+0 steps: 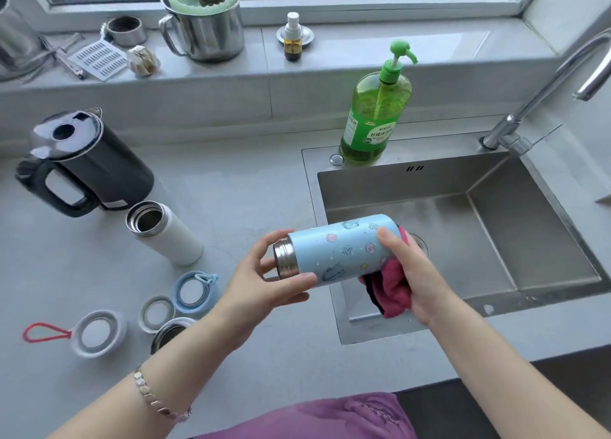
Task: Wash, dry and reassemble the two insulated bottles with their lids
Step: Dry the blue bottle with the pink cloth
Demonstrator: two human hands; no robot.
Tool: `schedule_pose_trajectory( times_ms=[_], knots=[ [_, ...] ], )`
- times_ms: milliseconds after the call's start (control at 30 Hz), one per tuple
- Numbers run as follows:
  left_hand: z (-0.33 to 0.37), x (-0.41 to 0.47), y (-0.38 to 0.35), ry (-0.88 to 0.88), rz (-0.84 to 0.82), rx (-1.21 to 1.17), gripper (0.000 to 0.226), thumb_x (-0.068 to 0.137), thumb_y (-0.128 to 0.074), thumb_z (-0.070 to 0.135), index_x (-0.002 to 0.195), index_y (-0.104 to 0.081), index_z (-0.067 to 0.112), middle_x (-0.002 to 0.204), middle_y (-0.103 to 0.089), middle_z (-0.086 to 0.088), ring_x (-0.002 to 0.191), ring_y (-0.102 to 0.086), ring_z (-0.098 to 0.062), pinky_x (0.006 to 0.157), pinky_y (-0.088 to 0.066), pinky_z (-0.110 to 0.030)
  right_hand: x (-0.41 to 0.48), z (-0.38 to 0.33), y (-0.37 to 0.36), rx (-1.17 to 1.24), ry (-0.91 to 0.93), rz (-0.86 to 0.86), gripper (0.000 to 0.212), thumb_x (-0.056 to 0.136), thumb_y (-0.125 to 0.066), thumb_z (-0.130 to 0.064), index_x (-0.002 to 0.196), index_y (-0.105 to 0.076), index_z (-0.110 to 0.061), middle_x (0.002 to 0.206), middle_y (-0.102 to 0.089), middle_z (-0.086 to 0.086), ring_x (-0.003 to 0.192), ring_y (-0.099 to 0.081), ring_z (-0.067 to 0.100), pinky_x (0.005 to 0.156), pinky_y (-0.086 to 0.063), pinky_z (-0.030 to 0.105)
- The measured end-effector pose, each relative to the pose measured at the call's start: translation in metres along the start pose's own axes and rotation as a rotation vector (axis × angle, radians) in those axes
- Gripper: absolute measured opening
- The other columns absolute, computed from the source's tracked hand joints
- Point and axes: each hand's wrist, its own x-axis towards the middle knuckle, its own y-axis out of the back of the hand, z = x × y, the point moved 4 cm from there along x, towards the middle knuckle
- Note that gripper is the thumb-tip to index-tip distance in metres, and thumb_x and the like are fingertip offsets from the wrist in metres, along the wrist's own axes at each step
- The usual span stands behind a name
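A: What's the step in hand, and how should it go?

B: Drying, I'd say. The left hand (264, 280) has its fingers curled round the steel neck of the blue bottle (344, 250) and holds it sideways over the left rim of the sink (429, 187). The right hand (413, 273) presses a bunched pink cloth (390, 293) against the bottle's base, fingers closed on it. Best to turn the bottle with the left hand while the cloth wipes from base to neck. Do the threads last, with the mouth tipped down so drips run out.

A: And the other bottle?

B: The white bottle (165, 233) stands open on the tabletop, left of the sink.

A: Count for me.

B: Two bottles and one cloth. Four round pieces lie toward the tabletop's front left corner:
- a white lid (99, 333) with a red loop
- a blue lid (195, 293) with a loop
- a grey ring (157, 313)
- a steel piece (170, 331), partly hidden by the forearm

Farther back there is one black kettle (99, 164) at the left and one green soap bottle (377, 108) at the sink's back edge.
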Motion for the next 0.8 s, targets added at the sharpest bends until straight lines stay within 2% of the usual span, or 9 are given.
schedule_pose_trajectory(
  times_ms=[100,233,333,400,433,500,567,700,800],
  knots=[
    [-0.004,-0.005,0.013,-0.015,0.120,-0.008,0.058,0.051,-0.078,0.011,0.103,-0.059,0.030,0.088,-0.068,-0.005,0.072,-0.069,-0.018,0.068,-0.059,-0.036,0.001,0.007,-0.007,-0.123,0.023,0.064,0.034,0.086,-0.060,-0.041,0.110,-0.054,-0.018,0.077,-0.061,0.003,0.063,-0.059,0.019,0.058,-0.053,0.029],
    [-0.007,-0.011,0.022,-0.001,0.217,0.036,0.050,0.059,-0.083,0.011,0.097,-0.056,0.031,0.099,-0.064,-0.015,0.072,-0.068,-0.023,0.068,-0.059,-0.039,-0.006,-0.005,-0.002,-0.364,0.314,0.378,0.015,0.099,-0.039,-0.024,0.113,-0.039,-0.025,0.095,-0.056,-0.012,0.082,-0.055,0.005,0.078,-0.044,0.019],
    [-0.002,-0.014,0.018,-0.038,0.243,0.121,0.043,0.067,-0.081,0.007,0.090,-0.056,0.035,0.099,-0.064,-0.014,0.067,-0.066,-0.018,0.065,-0.059,-0.035,-0.024,-0.011,-0.033,-0.508,0.568,0.178,0.013,0.098,-0.036,-0.034,0.108,-0.043,-0.039,0.087,-0.064,-0.020,0.087,-0.060,0.001,0.076,-0.049,0.021],
    [0.003,-0.016,0.013,-0.075,0.214,0.136,0.045,0.055,-0.084,0.017,0.083,-0.059,0.040,0.093,-0.067,-0.012,0.066,-0.067,-0.016,0.060,-0.058,-0.030,-0.035,-0.002,-0.060,-0.827,0.786,-0.075,0.033,0.096,-0.030,-0.050,0.122,-0.047,-0.041,0.125,-0.056,-0.022,0.122,-0.048,0.003,0.107,-0.032,0.032],
    [0.007,-0.018,0.011,-0.096,0.190,0.134,0.045,0.048,-0.083,0.022,0.080,-0.060,0.042,0.087,-0.070,-0.007,0.067,-0.068,-0.016,0.059,-0.057,-0.028,-0.037,0.006,-0.068,-1.029,0.924,-0.140,0.042,0.096,-0.026,-0.050,0.129,-0.047,-0.035,0.138,-0.047,-0.014,0.134,-0.036,0.011,0.114,-0.018,0.035],
    [0.013,-0.020,0.011,-0.140,0.162,0.140,0.050,0.039,-0.081,0.029,0.081,-0.060,0.044,0.076,-0.071,0.004,0.066,-0.068,-0.013,0.060,-0.055,-0.023,-0.029,0.007,-0.068,-1.265,1.076,-0.106,0.045,0.098,-0.022,-0.048,0.136,-0.041,-0.031,0.144,-0.042,-0.004,0.138,-0.030,0.021,0.115,-0.014,0.039],
    [0.016,-0.022,0.014,-0.173,0.178,0.193,0.054,0.035,-0.078,0.035,0.084,-0.059,0.044,0.077,-0.069,0.006,0.061,-0.067,-0.012,0.059,-0.054,-0.022,-0.018,-0.002,-0.061,-1.283,1.034,-0.066,0.049,0.097,-0.021,-0.052,0.133,-0.045,-0.031,0.138,-0.051,0.000,0.131,-0.040,0.023,0.110,-0.025,0.041],
    [0.016,-0.025,0.013,-0.176,0.172,0.347,0.057,0.035,-0.074,0.040,0.090,-0.058,0.047,0.074,-0.064,0.020,0.056,-0.062,-0.012,0.060,-0.055,-0.029,0.001,-0.006,-0.042,-1.129,0.645,-0.031,0.056,0.087,-0.020,-0.059,0.120,-0.059,-0.037,0.118,-0.061,-0.014,0.114,-0.051,0.014,0.095,-0.038,0.029],
    [0.012,-0.026,0.011,-0.172,0.153,0.325,0.058,0.035,-0.075,0.038,0.091,-0.060,0.045,0.077,-0.064,0.014,0.057,-0.061,-0.012,0.061,-0.055,-0.029,-0.016,-0.001,-0.056,-1.226,0.808,0.025,0.049,0.089,-0.026,-0.051,0.119,-0.060,-0.033,0.109,-0.065,-0.012,0.105,-0.056,0.018,0.088,-0.042,0.032]
  ],
)
